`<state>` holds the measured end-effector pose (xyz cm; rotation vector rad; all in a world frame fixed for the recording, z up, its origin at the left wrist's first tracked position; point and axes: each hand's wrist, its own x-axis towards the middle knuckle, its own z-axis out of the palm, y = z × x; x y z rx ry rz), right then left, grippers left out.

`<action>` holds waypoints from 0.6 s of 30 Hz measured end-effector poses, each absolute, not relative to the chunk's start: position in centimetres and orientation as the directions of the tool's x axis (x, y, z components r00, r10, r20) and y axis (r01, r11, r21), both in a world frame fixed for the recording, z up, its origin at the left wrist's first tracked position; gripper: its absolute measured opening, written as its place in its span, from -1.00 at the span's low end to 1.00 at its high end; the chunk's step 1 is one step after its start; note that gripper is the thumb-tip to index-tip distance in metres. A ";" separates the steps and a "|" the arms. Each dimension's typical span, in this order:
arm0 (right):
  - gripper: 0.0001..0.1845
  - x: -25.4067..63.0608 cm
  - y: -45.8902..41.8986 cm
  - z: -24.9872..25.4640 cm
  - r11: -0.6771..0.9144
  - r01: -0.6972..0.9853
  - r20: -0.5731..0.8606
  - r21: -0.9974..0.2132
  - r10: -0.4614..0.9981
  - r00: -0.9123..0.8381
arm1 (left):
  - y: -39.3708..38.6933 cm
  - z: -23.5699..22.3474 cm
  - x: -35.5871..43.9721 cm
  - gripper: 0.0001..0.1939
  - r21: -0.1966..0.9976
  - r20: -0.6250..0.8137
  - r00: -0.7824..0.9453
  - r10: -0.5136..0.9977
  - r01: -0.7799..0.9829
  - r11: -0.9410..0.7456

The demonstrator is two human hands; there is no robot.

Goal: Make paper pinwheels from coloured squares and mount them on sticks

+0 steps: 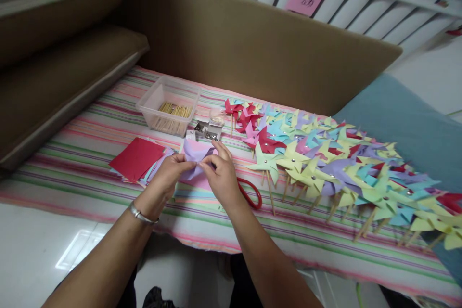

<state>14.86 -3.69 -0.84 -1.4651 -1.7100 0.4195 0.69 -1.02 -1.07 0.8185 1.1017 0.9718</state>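
A purple paper pinwheel (195,149), its corners folded inward, is pinched between my two hands. My left hand (173,172) grips its left side, thumb and fingers together. On the other side, my right hand (219,169) pinches it near the middle with thumb and forefinger; whether a pin is there I cannot tell. Beneath lie pink and other coloured paper sheets (202,182). Red-handled scissors (255,197) lie beside my right wrist, partly hidden. Left of my hands sits a stack of square papers with a red sheet (135,158) on top.
A clear plastic box (144,106) holds short wooden sticks (176,109). Near it are a small box of metal fasteners (207,130) and a small clear container (217,116). Many finished pinwheels (314,176) cover the right side of the striped cloth (90,154). A brown board (231,43) stands behind.
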 end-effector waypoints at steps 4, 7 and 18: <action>-0.93 14.8 -3.7 -0.7 0.244 0.653 0.351 -0.717 0.936 0.037 | -1.0 -1.1 0.6 -0.76 0.909 -0.343 0.158 0.926 -0.195 0.370; -0.94 14.9 -3.7 -0.6 0.222 0.647 0.332 -0.729 0.942 0.051 | -1.1 -1.0 0.5 -0.77 0.916 -0.331 0.179 0.926 -0.172 0.361; -0.96 14.7 -3.7 -0.3 0.126 0.640 0.246 -0.758 0.964 0.103 | -1.1 -0.9 0.3 -0.73 0.922 -0.334 0.213 0.918 -0.131 0.365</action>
